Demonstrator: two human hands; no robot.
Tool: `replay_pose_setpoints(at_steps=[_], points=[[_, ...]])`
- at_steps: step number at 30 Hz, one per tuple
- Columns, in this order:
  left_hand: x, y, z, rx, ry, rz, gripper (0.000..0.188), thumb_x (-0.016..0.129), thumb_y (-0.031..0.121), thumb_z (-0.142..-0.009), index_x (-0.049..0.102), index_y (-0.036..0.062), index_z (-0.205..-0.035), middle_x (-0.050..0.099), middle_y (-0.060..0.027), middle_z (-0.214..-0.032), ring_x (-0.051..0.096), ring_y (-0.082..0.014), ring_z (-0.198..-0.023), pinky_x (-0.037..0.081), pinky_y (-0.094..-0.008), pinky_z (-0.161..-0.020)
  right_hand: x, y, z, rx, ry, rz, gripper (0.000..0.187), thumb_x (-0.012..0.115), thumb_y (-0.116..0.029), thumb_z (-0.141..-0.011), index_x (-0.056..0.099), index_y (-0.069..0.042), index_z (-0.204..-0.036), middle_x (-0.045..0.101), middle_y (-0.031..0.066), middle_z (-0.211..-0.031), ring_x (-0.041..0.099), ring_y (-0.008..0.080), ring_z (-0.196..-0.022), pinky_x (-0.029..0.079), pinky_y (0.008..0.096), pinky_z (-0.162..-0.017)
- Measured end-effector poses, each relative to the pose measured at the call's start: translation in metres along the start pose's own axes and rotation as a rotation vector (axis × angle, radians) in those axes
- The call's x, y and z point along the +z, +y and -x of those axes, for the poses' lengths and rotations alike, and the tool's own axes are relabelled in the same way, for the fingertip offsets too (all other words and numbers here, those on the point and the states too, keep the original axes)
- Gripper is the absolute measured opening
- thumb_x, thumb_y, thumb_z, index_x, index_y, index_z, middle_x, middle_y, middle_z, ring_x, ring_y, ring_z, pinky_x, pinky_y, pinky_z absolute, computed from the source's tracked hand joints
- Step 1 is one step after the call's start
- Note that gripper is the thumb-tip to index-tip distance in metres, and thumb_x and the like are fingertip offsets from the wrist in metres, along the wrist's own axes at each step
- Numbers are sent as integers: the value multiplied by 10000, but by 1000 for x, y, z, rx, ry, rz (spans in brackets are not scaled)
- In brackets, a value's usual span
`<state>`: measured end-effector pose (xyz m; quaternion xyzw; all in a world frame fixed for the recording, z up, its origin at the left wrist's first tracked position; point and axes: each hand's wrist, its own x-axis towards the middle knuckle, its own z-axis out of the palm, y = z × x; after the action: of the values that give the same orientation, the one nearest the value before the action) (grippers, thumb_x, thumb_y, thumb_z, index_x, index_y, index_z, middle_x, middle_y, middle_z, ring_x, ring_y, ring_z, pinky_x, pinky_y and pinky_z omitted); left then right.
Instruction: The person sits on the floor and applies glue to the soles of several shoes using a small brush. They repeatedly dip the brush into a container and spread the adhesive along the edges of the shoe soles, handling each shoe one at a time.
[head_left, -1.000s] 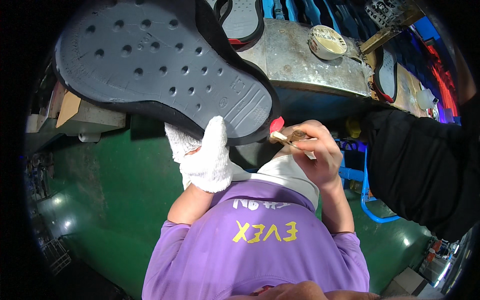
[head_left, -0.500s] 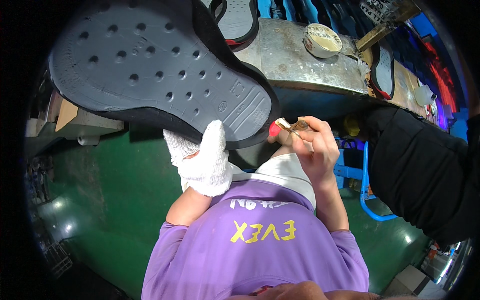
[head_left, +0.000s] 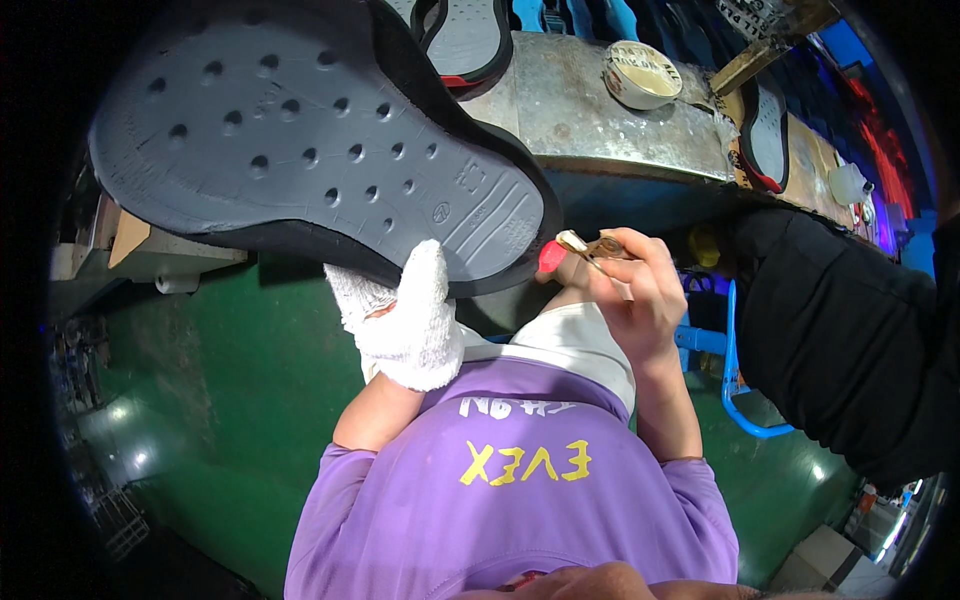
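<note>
A big grey shoe insole with a dimpled underside and a black rim fills the upper left. My left hand, in a white knitted glove, grips its lower edge, thumb up against the grey face. My bare right hand pinches a short brush with a brownish handle and a red tip. That tip is close beside the insole's narrow right end; whether it touches the rim I cannot tell.
Ahead stands a worn metal bench bearing a tub of cream-coloured paste. More insoles lie at its far side, another insole farther right. A person's black sleeve reaches in at right, over a blue metal frame.
The insole has shifted slightly to the left, and its wide end is tilted a little differently. Both hands keep their holds; the brush stays near the same end.
</note>
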<state>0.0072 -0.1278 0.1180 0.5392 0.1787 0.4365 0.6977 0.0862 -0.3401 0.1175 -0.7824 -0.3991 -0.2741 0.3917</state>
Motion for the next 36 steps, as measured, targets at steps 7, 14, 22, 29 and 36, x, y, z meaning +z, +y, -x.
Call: replay_pose_setpoints(at_steps=[7,14,22,29,36], points=[[-26,-17,4,103,-123,-346,694,808,-56,-804,465,-26,-1406,657,-117,-1213,655,-165,-1029,511,-306,-956,-1,-5,-11,-78,-190,-89,288,796,-7,-738,605,-43,-950,671,163,-1073,628,287,-784,492,394,-715],[-17,-8,3,29,-84,-152,671,790,-21,-833,454,-29,-1414,641,-127,-1247,642,-188,-1075,503,-320,-969,-10,-9,-8,-139,-298,-124,228,791,11,-739,633,-4,-903,646,168,-1103,630,297,-821,508,390,-704],[-16,-13,1,47,-122,-243,700,781,-16,-842,425,-20,-1444,609,-135,-1302,630,-190,-1106,501,-317,-974,-11,-12,-1,-138,-328,-134,211,793,27,-720,677,27,-897,648,163,-1098,641,295,-838,516,398,-711],[-33,-23,3,92,-162,-256,606,742,-80,-851,494,-21,-1401,660,-147,-1235,662,-198,-1075,525,-307,-972,-16,-15,1,-33,-141,-118,246,823,48,-701,668,-4,-885,668,148,-1084,661,287,-843,531,402,-705],[-63,-44,14,-44,-257,-3,429,668,-34,-927,534,-36,-1335,669,-142,-1226,671,-199,-1057,546,-321,-964,-7,-14,1,5,-133,-144,335,807,32,-760,594,-39,-1008,659,175,-1080,647,308,-812,513,381,-708]])
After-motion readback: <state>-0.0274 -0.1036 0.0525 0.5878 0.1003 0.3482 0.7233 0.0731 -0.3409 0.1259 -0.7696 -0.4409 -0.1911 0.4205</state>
